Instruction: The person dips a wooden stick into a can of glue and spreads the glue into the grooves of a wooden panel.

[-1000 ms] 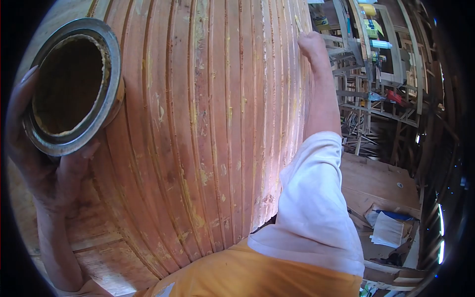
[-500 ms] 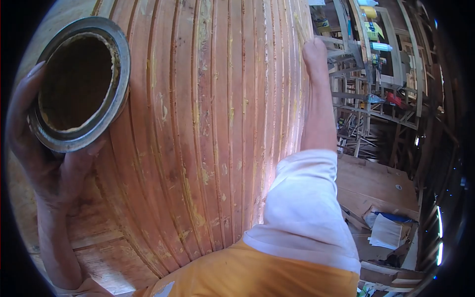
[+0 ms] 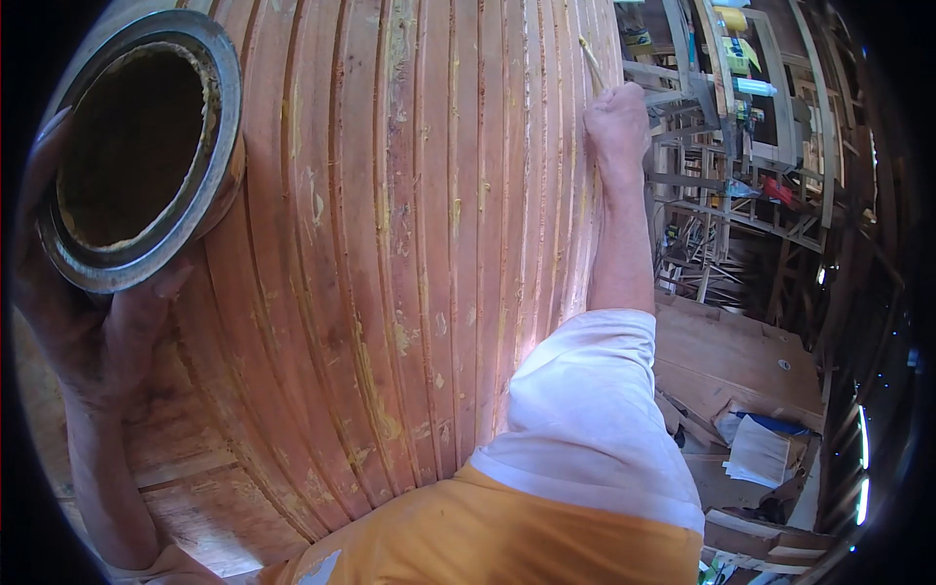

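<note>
At the left, my left hand (image 3: 93, 341) is wrapped round a round metal can (image 3: 226, 97), its open mouth tilted toward the camera and its inside dark, with a crusty pale rim. My right hand (image 3: 618, 122) is stretched out at the upper right, closed on a thin stick-like tool (image 3: 590, 60) whose yellowish tip lies against the planks. Between my hands spreads a curved surface of reddish wooden planks (image 3: 361, 244), with grooves running lengthwise and yellow filler smeared along many of them.
Wooden racks (image 3: 770, 127) with bottles and a red item stand at the right. Below them are a wooden board (image 3: 741, 361) and white papers (image 3: 759, 450). A plywood panel (image 3: 214, 517) lies at the lower left.
My right hand has moved slightly down the planks with the tool, and more of its back shows. The can has shifted right, then back left and slightly up.
</note>
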`<state>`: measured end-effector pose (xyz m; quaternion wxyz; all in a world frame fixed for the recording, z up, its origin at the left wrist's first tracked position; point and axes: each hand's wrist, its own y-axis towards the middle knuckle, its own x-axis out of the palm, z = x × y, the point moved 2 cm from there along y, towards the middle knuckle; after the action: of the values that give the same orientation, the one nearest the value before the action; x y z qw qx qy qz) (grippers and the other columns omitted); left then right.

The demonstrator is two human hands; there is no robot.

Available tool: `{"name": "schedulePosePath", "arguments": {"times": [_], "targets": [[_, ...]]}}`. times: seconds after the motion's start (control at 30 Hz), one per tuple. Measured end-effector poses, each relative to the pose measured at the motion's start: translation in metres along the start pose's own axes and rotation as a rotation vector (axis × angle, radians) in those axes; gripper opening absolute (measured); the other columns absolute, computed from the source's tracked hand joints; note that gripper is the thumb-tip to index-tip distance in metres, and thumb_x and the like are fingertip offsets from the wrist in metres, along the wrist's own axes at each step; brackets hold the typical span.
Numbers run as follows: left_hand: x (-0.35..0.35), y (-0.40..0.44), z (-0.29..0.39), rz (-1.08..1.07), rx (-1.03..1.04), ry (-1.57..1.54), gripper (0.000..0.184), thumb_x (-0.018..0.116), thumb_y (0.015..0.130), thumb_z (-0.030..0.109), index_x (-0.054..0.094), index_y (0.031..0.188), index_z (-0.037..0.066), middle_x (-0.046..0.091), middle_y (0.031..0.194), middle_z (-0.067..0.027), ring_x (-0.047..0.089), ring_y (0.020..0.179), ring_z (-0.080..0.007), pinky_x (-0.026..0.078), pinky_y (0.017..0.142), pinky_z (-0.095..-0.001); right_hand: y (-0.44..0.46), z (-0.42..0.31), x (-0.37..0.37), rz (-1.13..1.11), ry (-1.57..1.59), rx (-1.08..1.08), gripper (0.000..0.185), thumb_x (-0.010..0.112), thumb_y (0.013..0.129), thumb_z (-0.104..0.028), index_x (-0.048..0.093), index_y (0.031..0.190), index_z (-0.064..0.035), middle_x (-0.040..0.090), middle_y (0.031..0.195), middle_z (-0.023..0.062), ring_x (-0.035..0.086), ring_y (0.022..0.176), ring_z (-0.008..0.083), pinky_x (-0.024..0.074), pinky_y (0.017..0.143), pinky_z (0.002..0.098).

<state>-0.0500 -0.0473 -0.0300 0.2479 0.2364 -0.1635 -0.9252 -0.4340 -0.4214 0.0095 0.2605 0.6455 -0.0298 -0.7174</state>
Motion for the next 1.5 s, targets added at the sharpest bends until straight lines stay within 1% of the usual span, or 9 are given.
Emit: {"name": "schedulePosePath", "arguments": {"times": [0.1,0.33,0.43,0.73,1.13,1.23,1.27,1.37,1.5], "targets": [[0.0,0.001,0.0,-0.01,0.01,-0.001,0.087,0.078,0.085,0.034,0.033,0.15,-0.002,0.041,0.149,-0.0171,0.041,0.14,-0.0291,0.032,0.117,-0.042,0.006,0.003,-0.007,0.025,-0.16,-0.016,0.024,0.06,0.088,-0.02,0.059,0.094,0.0032,0.068,0.091,0.0266,0.067,0.09,0.0435,0.0522,0.082,0.0509],[0.001,0.002,0.005,-0.007,-0.002,0.012,0.086,0.078,0.085,0.032,0.033,0.15,-0.002,0.041,0.149,-0.0172,0.042,0.139,-0.029,0.033,0.117,-0.0417,0.002,-0.001,0.001,-0.052,0.166,0.035,0.027,0.059,0.089,-0.021,0.057,0.096,0.0051,0.066,0.088,0.0294,0.065,0.092,0.0473,0.0508,0.083,0.0514],[0.001,0.001,0.004,-0.012,-0.02,-0.018,0.086,0.078,0.085,0.031,0.032,0.15,-0.002,0.041,0.149,-0.0168,0.043,0.139,-0.0287,0.033,0.117,-0.0415,-0.001,0.0,0.011,-0.035,0.158,0.036,0.023,0.061,0.09,-0.021,0.057,0.092,0.0015,0.065,0.088,0.0261,0.067,0.087,0.0413,0.051,0.081,0.0473],[0.0,0.001,0.003,-0.015,0.008,0.022,0.086,0.078,0.086,0.03,0.032,0.15,-0.001,0.042,0.149,-0.0168,0.043,0.139,-0.0285,0.034,0.117,-0.0416,0.001,-0.009,-0.003,0.041,-0.008,0.01,0.025,0.057,0.093,-0.023,0.058,0.102,0.0012,0.068,0.096,0.0267,0.066,0.093,0.046,0.0507,0.082,0.0517],[0.001,0.002,0.002,-0.007,0.011,0.02,0.083,0.078,0.085,0.03,0.034,0.149,-0.001,0.043,0.148,-0.0169,0.044,0.138,-0.0284,0.034,0.116,-0.0421,0.022,0.03,0.03,-0.24,0.451,0.103,0.037,0.057,0.087,-0.024,0.061,0.073,0.01,0.061,0.065,0.0283,0.063,0.06,0.0299,0.0511,0.067,0.0446],[0.002,0.003,0.0,-0.008,0.007,0.008,0.083,0.078,0.085,0.03,0.035,0.149,-0.001,0.043,0.148,-0.0168,0.044,0.138,-0.0283,0.034,0.116,-0.0421,0.025,0.027,0.042,-0.128,0.474,0.076,0.029,0.059,0.093,-0.017,0.06,0.069,-0.0008,0.054,0.061,-0.0046,0.045,0.054,0.0075,0.0358,0.049,0.0297],[0.0,0.002,0.001,-0.005,0.003,-0.001,0.083,0.078,0.085,0.03,0.035,0.149,-0.001,0.043,0.148,-0.0168,0.044,0.137,-0.0283,0.034,0.116,-0.0421,0.024,0.033,0.041,-0.154,0.355,0.026,0.031,0.058,0.092,-0.018,0.062,0.07,0.0027,0.056,0.062,-0.0016,0.047,0.055,0.0073,0.0371,0.049,0.03],[0.0,0.005,0.005,-0.006,0.055,0.036,0.082,0.079,0.085,0.03,0.036,0.148,0.0,0.043,0.146,-0.0166,0.044,0.137,-0.0279,0.034,0.116,-0.0417,0.002,0.035,0.034,-0.052,0.349,0.076,0.036,0.057,0.085,-0.025,0.064,0.074,0.0087,0.061,0.066,0.0294,0.066,0.067,0.0413,0.0518,0.07,0.0464],[0.001,0.006,0.006,-0.007,0.044,0.01,0.083,0.079,0.084,0.029,0.036,0.148,0.0,0.043,0.146,-0.0164,0.045,0.136,-0.0273,0.034,0.115,-0.0411,0.021,0.012,0.022,-0.124,0.308,0.077,0.034,0.058,0.084,-0.023,0.064,0.074,0.0092,0.061,0.066,0.0293,0.067,0.068,0.0416,0.0523,0.07,0.0481]]}}
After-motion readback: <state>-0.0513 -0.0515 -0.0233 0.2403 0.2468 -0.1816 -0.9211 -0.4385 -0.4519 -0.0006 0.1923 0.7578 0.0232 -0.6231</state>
